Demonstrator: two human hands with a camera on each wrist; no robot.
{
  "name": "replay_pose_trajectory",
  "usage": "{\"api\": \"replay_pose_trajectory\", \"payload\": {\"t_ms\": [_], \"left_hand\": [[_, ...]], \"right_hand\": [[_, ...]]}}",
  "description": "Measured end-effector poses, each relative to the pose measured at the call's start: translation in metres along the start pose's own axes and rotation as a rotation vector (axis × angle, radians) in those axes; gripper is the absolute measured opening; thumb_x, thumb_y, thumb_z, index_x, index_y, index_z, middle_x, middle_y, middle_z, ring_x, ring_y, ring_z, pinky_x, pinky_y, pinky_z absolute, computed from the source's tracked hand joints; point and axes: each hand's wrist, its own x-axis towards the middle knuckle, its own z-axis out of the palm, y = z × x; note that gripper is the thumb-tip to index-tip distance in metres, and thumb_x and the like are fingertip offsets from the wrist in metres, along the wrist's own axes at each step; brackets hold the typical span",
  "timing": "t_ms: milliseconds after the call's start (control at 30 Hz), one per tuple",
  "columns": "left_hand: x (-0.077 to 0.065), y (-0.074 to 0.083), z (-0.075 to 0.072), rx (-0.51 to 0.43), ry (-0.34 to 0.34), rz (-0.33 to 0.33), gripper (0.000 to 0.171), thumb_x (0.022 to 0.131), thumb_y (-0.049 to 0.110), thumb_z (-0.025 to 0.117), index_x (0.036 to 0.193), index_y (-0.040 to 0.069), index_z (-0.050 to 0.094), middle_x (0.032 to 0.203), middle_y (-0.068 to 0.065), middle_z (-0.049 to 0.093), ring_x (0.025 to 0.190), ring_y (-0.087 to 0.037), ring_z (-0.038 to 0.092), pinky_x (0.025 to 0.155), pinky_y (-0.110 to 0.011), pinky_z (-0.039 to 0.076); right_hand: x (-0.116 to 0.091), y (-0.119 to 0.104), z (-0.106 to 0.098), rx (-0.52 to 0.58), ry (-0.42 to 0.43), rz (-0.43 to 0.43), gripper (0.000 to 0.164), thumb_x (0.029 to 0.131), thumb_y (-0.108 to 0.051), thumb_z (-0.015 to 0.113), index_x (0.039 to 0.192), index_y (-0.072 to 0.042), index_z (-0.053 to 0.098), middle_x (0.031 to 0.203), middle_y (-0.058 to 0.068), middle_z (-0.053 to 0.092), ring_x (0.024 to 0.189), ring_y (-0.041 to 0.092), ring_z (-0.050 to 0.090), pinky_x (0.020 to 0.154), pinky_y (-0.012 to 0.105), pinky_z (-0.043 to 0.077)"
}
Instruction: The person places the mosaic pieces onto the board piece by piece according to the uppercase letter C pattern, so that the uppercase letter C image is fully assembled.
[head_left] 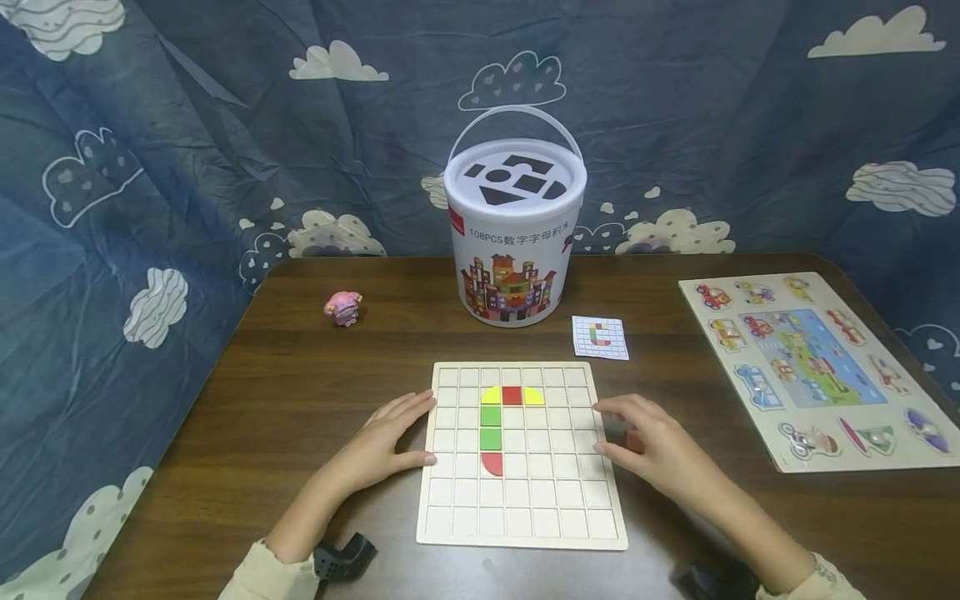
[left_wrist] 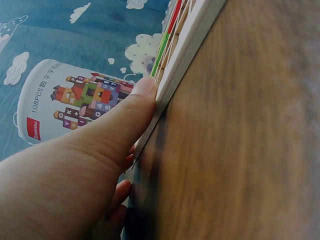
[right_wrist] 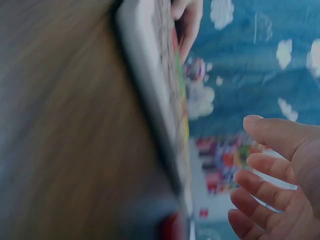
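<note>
A pale wooden grid board point(head_left: 558, 496) lies flat on the table. Set in its squares are two yellow rounded pieces point(head_left: 533, 397), a red square point(head_left: 512, 396), two green squares point(head_left: 491, 416) and a red rounded piece point(head_left: 492, 463). My left hand point(head_left: 378, 442) rests at the board's left edge, thumb and fingers spread. In the left wrist view its thumb tip point(left_wrist: 145, 86) touches the board's side. My right hand point(head_left: 663, 450) is by the right edge, holding nothing, its fingers loosely bent. The right wrist view shows that hand point(right_wrist: 285, 175) apart from the blurred board point(right_wrist: 150, 65).
Behind the board stands a white lidded bucket point(head_left: 504, 233) with shape holes. Beside it lies a small pattern card point(head_left: 600, 337) showing a coloured figure on a grid. A picture puzzle board point(head_left: 765, 358) lies at the right, and a small pink toy point(head_left: 343, 308) stands at the left.
</note>
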Motion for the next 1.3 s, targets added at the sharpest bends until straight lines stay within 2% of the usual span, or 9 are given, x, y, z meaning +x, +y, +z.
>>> {"api": "replay_pose_trajectory", "payload": {"t_ms": [67, 100, 167, 300, 433, 767, 900, 1067, 1300], "left_hand": [[0.0, 0.0, 0.0, 0.0, 0.001, 0.001, 0.076, 0.077, 0.049, 0.063, 0.138, 0.012, 0.036, 0.144, 0.0, 0.03, 0.13, -0.025, 0.025, 0.102, -0.049, 0.02], [0.001, 0.0, 0.0, 0.001, 0.001, 0.001, 0.076, 0.077, 0.049, 0.063, 0.139, 0.012, 0.036, 0.144, 0.0, 0.03, 0.13, -0.025, 0.025, 0.102, -0.049, 0.021], [0.001, 0.0, 0.0, 0.002, 0.0, 0.003, 0.076, 0.078, 0.049, 0.063, 0.139, 0.012, 0.036, 0.144, 0.0, 0.03, 0.13, -0.025, 0.025, 0.102, -0.049, 0.021], [0.001, 0.0, -0.001, 0.0, -0.004, 0.003, 0.076, 0.078, 0.048, 0.064, 0.139, 0.012, 0.036, 0.144, 0.0, 0.03, 0.13, -0.025, 0.024, 0.102, -0.049, 0.02], [0.0, 0.001, -0.001, -0.006, -0.004, 0.001, 0.076, 0.078, 0.047, 0.064, 0.139, 0.012, 0.036, 0.144, 0.0, 0.03, 0.13, -0.025, 0.024, 0.102, -0.05, 0.02], [0.0, 0.0, -0.001, -0.005, -0.009, -0.008, 0.076, 0.078, 0.049, 0.063, 0.139, 0.013, 0.035, 0.144, 0.001, 0.029, 0.131, -0.025, 0.024, 0.102, -0.05, 0.02], [0.0, 0.0, -0.001, -0.008, -0.01, -0.005, 0.076, 0.078, 0.049, 0.063, 0.139, 0.013, 0.035, 0.144, 0.0, 0.029, 0.131, -0.025, 0.023, 0.102, -0.05, 0.02], [0.0, -0.001, 0.0, -0.007, -0.009, -0.004, 0.076, 0.078, 0.049, 0.063, 0.139, 0.013, 0.035, 0.144, 0.001, 0.029, 0.131, -0.025, 0.023, 0.102, -0.05, 0.02], [0.0, -0.001, 0.0, -0.014, -0.01, -0.002, 0.077, 0.078, 0.049, 0.063, 0.139, 0.013, 0.035, 0.144, 0.001, 0.028, 0.131, -0.024, 0.023, 0.101, -0.051, 0.02]], "right_hand": [[-0.006, 0.01, -0.003, -0.029, 0.011, 0.019, 0.042, 0.073, -0.017, 0.075, 0.111, -0.008, 0.059, 0.104, -0.001, 0.057, 0.088, 0.017, 0.054, 0.07, 0.034, 0.048], [-0.008, 0.015, -0.003, -0.041, 0.019, 0.023, 0.042, 0.072, -0.017, 0.076, 0.11, -0.008, 0.059, 0.104, -0.001, 0.058, 0.094, 0.018, 0.053, 0.075, 0.037, 0.047], [-0.013, 0.022, -0.004, -0.063, 0.023, 0.033, 0.043, 0.071, -0.017, 0.076, 0.109, -0.007, 0.059, 0.103, 0.0, 0.058, 0.095, 0.019, 0.053, 0.078, 0.04, 0.044], [-0.018, 0.031, -0.005, -0.093, 0.005, 0.075, 0.043, 0.07, -0.019, 0.077, 0.108, -0.007, 0.06, 0.099, 0.001, 0.058, 0.09, 0.019, 0.053, 0.076, 0.039, 0.043], [-0.019, 0.034, -0.002, -0.093, -0.022, 0.112, 0.04, 0.071, -0.013, 0.076, 0.107, -0.005, 0.06, 0.097, 0.002, 0.057, 0.082, 0.016, 0.054, 0.069, 0.035, 0.046], [-0.017, 0.03, 0.001, -0.075, -0.019, 0.127, 0.029, 0.071, 0.0, 0.073, 0.098, -0.002, 0.063, 0.091, 0.003, 0.057, 0.076, 0.012, 0.054, 0.065, 0.029, 0.048], [-0.017, 0.029, 0.002, -0.074, -0.023, 0.122, 0.025, 0.071, 0.001, 0.071, 0.095, -0.001, 0.063, 0.088, 0.003, 0.057, 0.074, 0.012, 0.054, 0.063, 0.027, 0.048], [-0.016, 0.027, 0.001, -0.088, -0.008, 0.096, 0.028, 0.071, 0.002, 0.071, 0.097, 0.001, 0.062, 0.092, 0.006, 0.058, 0.079, 0.017, 0.056, 0.067, 0.033, 0.049], [-0.011, 0.01, -0.001, -0.026, 0.017, 0.01, 0.031, 0.072, -0.001, 0.071, 0.102, -0.003, 0.063, 0.101, 0.005, 0.058, 0.089, 0.02, 0.058, 0.073, 0.036, 0.049]]}}
